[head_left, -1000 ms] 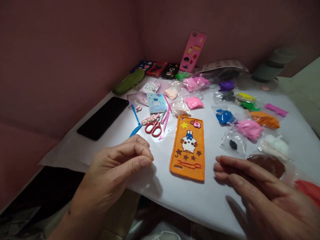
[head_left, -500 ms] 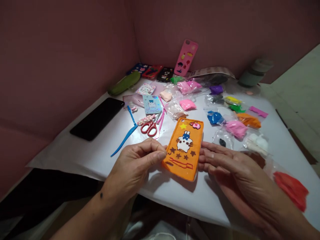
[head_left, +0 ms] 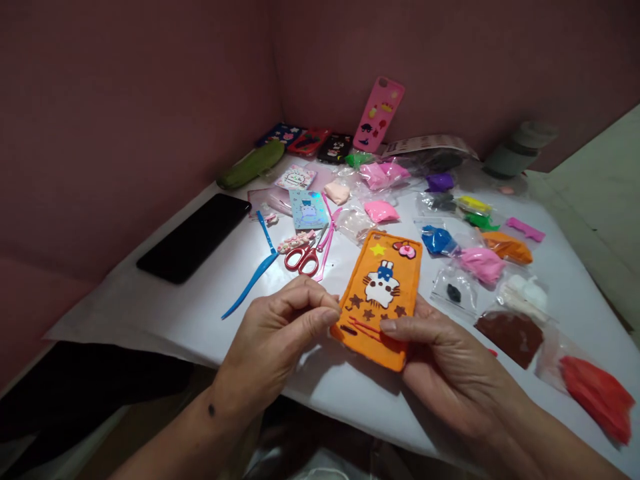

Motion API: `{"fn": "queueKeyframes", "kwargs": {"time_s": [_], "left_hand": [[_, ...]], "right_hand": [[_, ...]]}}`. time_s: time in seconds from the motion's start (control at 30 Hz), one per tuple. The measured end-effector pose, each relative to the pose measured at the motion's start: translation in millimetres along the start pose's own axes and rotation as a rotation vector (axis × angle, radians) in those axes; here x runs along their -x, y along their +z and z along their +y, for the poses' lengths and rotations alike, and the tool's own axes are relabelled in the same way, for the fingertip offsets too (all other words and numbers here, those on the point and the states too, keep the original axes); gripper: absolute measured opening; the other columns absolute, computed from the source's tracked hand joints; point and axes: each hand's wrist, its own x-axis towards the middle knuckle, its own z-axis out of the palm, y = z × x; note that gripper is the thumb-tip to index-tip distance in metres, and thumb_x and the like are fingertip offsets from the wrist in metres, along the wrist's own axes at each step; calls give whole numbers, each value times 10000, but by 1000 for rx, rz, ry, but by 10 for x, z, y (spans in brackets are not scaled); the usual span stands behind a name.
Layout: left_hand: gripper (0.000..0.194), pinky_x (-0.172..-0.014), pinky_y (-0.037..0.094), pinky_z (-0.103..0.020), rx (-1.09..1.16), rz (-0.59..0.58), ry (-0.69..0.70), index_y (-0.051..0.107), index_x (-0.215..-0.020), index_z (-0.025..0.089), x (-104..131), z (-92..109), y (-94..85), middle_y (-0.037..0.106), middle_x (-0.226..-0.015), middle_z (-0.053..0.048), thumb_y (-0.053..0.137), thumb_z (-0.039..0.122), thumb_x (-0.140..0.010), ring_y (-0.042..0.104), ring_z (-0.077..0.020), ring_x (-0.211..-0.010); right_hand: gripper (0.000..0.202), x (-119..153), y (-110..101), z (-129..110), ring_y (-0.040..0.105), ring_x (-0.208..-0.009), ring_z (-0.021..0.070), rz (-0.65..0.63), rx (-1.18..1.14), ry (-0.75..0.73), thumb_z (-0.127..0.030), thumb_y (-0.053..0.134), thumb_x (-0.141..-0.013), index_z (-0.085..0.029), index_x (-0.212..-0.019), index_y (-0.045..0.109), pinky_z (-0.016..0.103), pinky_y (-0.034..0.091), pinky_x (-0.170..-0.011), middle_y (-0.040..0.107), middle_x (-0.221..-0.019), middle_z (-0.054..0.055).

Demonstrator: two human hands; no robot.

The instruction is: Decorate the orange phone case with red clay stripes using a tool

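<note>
An orange clay-covered phone case (head_left: 384, 267) is held tilted above the table's front edge. It bears a white cat with a blue bow, brown stars, a yellow star, a pink heart piece and thin red strips. My right hand (head_left: 445, 367) grips its lower right, thumb on the front over the red strips and fingers behind. At the lower left edge, my left hand (head_left: 285, 333) is closed, thumb and forefinger pinched on the rim. Red-handled scissors (head_left: 303, 259) and a blue modelling tool (head_left: 260, 267) lie beyond my left hand.
A black phone (head_left: 195, 237) lies at the left, near a green pouch (head_left: 253, 165). Several bags of coloured clay, including red (head_left: 597, 397) and brown (head_left: 510, 333), spread across the right. A pink phone case (head_left: 379, 113) leans on the wall. A bottle (head_left: 520, 150) stands behind.
My right hand has gone from open fingers beside the case to a grip with its thumb on the front. The case has shifted slightly right. My left hand stays pinched at its edge.
</note>
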Motion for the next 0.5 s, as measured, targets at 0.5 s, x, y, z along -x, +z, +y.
{"fn": "queueKeyframes", "kwargs": {"time_s": [0.5], "left_hand": [[176,-710,432,-194,-691,97,439,673,-889,220,88,-2,106,562,-868,22,564,107,-968,570,-91,-829]], "right_hand": [[758,-19,-54,54,724,-1040,287,-60,-123,-46,-1,742,-676,-265,-1364,562,459,592,-948,781,-1040,45]]}}
